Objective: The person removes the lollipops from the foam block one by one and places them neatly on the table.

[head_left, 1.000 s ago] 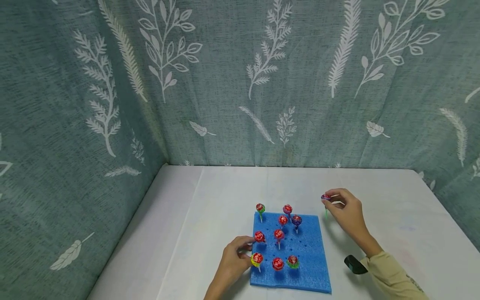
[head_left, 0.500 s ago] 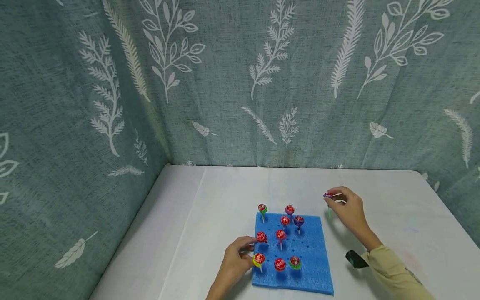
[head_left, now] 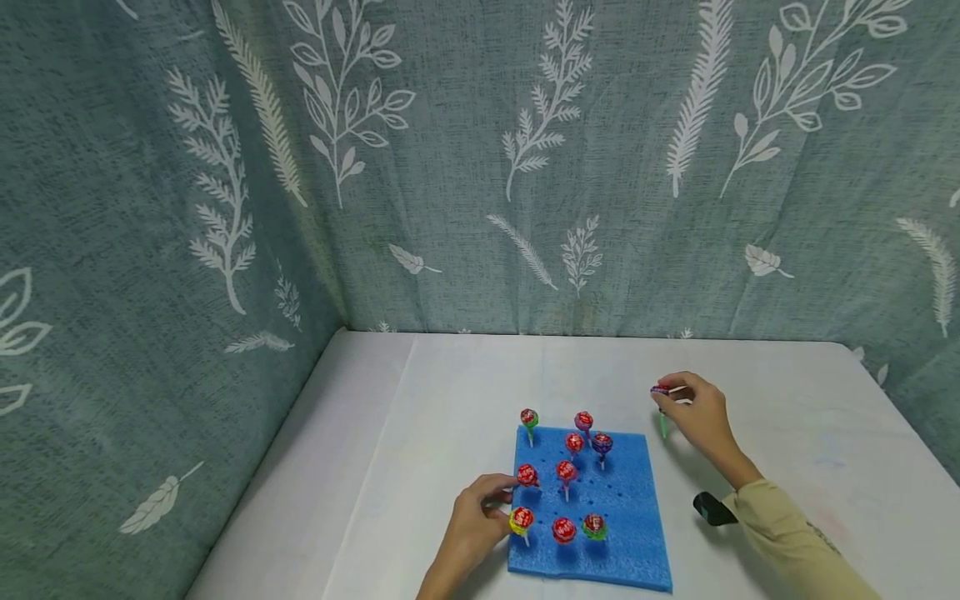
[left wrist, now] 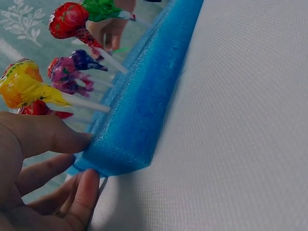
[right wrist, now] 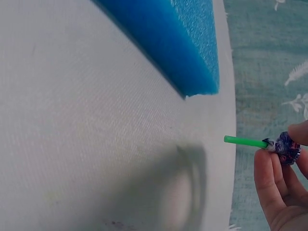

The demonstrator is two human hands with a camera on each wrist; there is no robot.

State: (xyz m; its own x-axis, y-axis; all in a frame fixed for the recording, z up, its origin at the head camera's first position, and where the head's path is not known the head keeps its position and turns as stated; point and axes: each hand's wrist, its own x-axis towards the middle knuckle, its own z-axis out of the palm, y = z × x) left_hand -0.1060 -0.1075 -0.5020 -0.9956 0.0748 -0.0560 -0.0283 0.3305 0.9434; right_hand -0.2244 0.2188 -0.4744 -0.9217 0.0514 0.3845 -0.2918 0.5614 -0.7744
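Observation:
A lollipop (right wrist: pixel 287 147) in a dark purple wrapper is pinched by its head between the thumb and fingers of my right hand (head_left: pixel 697 412). Its bare green stick slants downward in the head view, above the table to the right of a blue foam block (head_left: pixel 630 533). My left hand (head_left: pixel 474 517) grips the block's left edge, thumb (left wrist: pixel 67 137) at the upper edge and fingers lower down. Several wrapped lollipops stand on white sticks in the block, among them a yellow-and-red one (left wrist: pixel 21 86) close to my left thumb and a red one (head_left: pixel 527 476) by the fingertips.
The block lies on a white table (head_left: pixel 420 400) and has small holes in its top. A patterned green curtain (head_left: pixel 465 167) hangs behind and on the left. A black device (head_left: pixel 712 508) sits at my right wrist beside the beige sleeve (head_left: pixel 787 533).
The held lollipop has turned slightly, so its stick slants more. My left hand keeps its place at the block's edge. The whole head view has shifted a little.

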